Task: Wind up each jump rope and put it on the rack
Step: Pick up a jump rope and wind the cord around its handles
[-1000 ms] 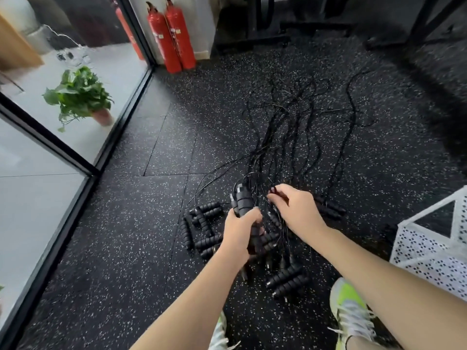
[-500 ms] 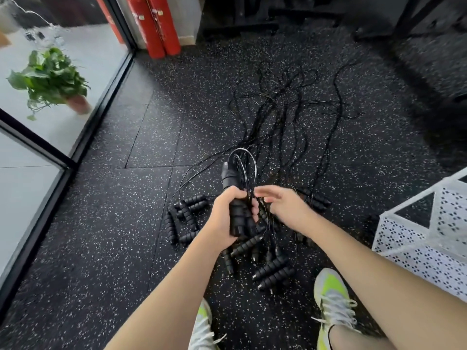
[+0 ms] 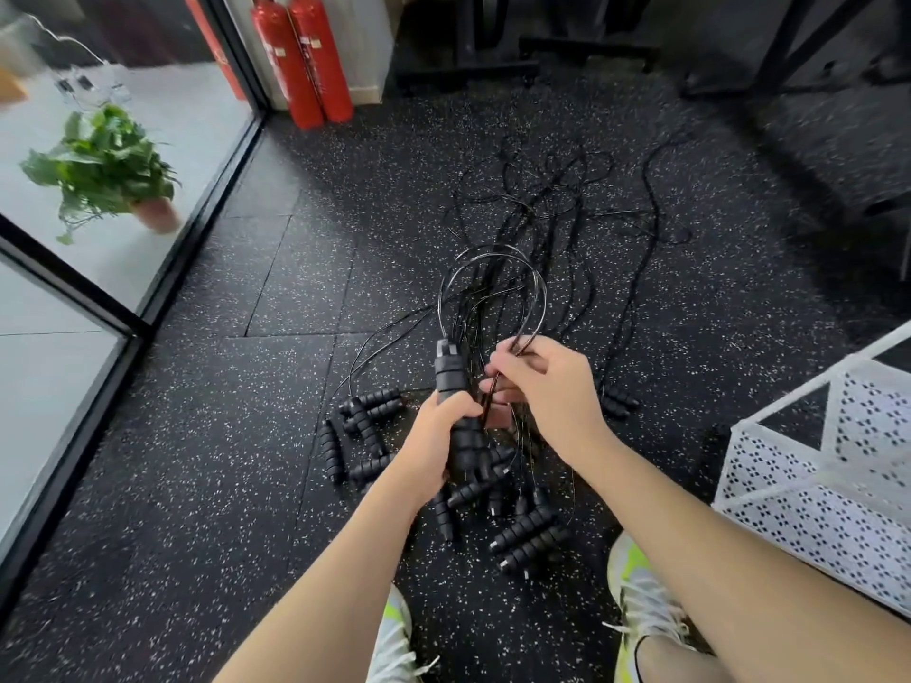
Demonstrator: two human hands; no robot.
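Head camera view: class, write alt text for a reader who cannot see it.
A person's left hand grips black jump rope handles upright while the right hand pinches the cord loop arching above them. More ropes and handles lie tangled on the speckled floor, a white perforated rack at right.

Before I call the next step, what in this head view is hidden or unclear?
- Held handles: whether one or two, the left hand covers them.
- Cable count under the right hand: fingers hide it.
- Which floor cord joins which loose handles: the tangle overlaps.
- White rack: cut off by the right edge.
- Left shoe: partly behind the forearm.
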